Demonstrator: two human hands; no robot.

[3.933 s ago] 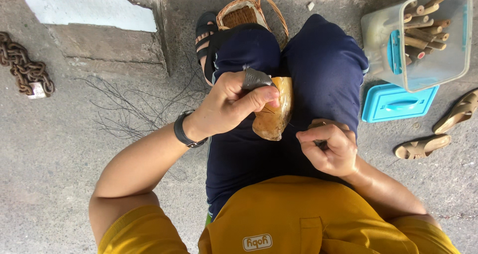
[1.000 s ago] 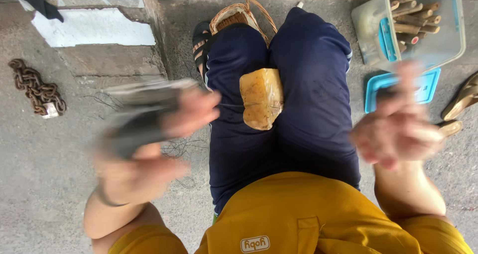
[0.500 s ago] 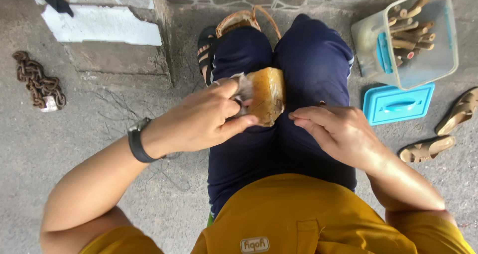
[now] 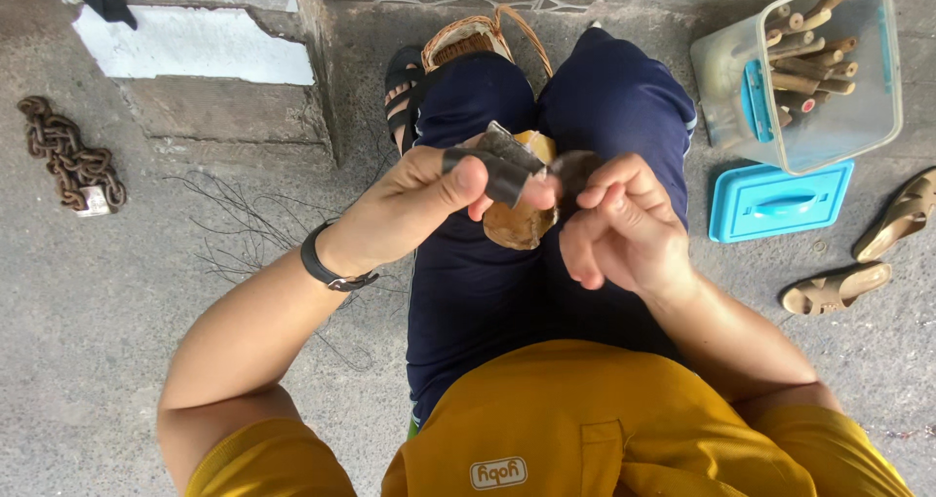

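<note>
The ground is rough grey concrete (image 4: pixel 117 292), with a stone step and a white slab (image 4: pixel 190 47) at the upper left of the frame. A person in a yellow shirt (image 4: pixel 585 419) and dark blue trousers (image 4: pixel 487 292) sits in the middle, seen from above. The left hand (image 4: pixel 419 205) pinches a dark grey strip (image 4: pixel 502 171) between thumb and fingers. The right hand (image 4: pixel 624 229) has its fingers curled and pinches the other end of the strip at the centre; that end is dark and hard to make out. A tan block (image 4: pixel 522 219) lies on the lap just under both hands, and they hide most of it. A black band (image 4: pixel 327 263) sits on the left wrist. A rusty chain (image 4: pixel 68 156) lies at the far left. A basket (image 4: pixel 478 37) and a black sandal (image 4: pixel 402 93) show at the top centre, partly hidden by the knees. At the upper right a clear tub (image 4: pixel 809 78) holds brown sticks, and its top edge is cut off. A blue lid (image 4: pixel 780 200) lies below it, and two tan sandals (image 4: pixel 868 253) are at the right edge. Half a second ago the left hand lay on the block and the right hand rested flat on the thigh; now both are lifted and meet at the strip.
</note>
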